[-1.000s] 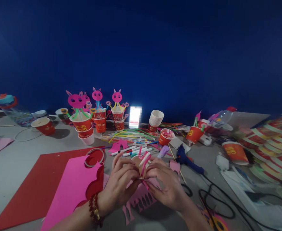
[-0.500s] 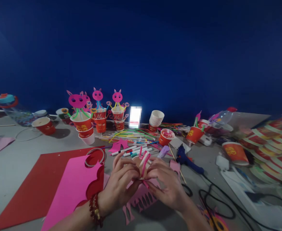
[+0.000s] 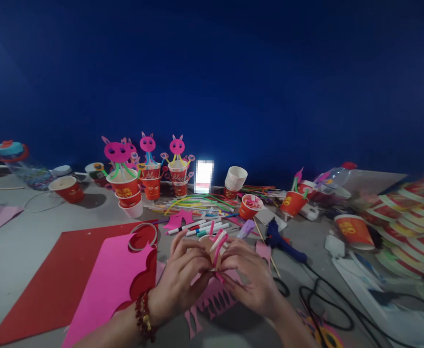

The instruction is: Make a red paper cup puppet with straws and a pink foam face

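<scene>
Between my two hands is a paper cup (image 3: 215,257), lying tipped with its shaded pale side showing; much of it is hidden by fingers. A pink pipe cleaner (image 3: 217,251) and a short white straw (image 3: 218,240) stand up from it, and a pink end pokes out below. My left hand (image 3: 185,270), with red beads at the wrist, grips the cup's left side, fingers bent. On the right side my right hand (image 3: 248,278) pinches near the pink lower end. Beneath both lies a pink foam sheet (image 3: 212,295) with cut-out slots.
Markers (image 3: 197,227) lie just beyond the hands. A blue glue gun (image 3: 284,244) with its black cord rests at right. Red card (image 3: 45,285) and a pink sheet (image 3: 103,290) spread at left. Decorated cups (image 3: 125,186) and a stack of white cups (image 3: 235,179) stand behind.
The pink pipe cleaner and white straw lean slightly more to the right. Both hands keep nearly the same place and grip.
</scene>
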Demonstrator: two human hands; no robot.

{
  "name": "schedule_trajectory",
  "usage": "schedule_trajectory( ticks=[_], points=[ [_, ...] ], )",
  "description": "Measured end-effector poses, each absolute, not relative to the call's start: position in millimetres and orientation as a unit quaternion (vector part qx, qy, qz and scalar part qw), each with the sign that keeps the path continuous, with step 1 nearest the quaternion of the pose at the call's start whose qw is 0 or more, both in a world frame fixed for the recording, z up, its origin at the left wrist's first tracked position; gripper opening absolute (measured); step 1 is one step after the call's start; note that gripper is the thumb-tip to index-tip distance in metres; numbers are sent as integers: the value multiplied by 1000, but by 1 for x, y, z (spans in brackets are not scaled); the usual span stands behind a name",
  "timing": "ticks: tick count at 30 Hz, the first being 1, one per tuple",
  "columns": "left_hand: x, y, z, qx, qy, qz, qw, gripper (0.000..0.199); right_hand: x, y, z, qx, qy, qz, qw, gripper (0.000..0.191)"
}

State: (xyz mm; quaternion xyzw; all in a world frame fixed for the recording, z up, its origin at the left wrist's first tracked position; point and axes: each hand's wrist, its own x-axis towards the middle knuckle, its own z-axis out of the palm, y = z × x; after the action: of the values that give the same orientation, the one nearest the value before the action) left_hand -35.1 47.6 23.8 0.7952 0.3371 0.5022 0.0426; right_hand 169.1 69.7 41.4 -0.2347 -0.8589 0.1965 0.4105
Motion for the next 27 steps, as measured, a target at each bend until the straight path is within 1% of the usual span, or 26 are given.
schedule_trajectory(
  ticks=[8, 21, 27],
  points=[
    [-34, 48, 20, 794, 333, 505, 52, 18, 168, 70, 42, -242, -860, 189, 408, 10],
    [-33, 48, 22, 793, 327, 511, 49, 19, 166, 70, 44, -236, -858, 178, 420, 10],
    [-33, 49, 23, 793, 327, 512, 50, 19, 168, 70, 43, -234, -862, 179, 412, 12]
  ],
)
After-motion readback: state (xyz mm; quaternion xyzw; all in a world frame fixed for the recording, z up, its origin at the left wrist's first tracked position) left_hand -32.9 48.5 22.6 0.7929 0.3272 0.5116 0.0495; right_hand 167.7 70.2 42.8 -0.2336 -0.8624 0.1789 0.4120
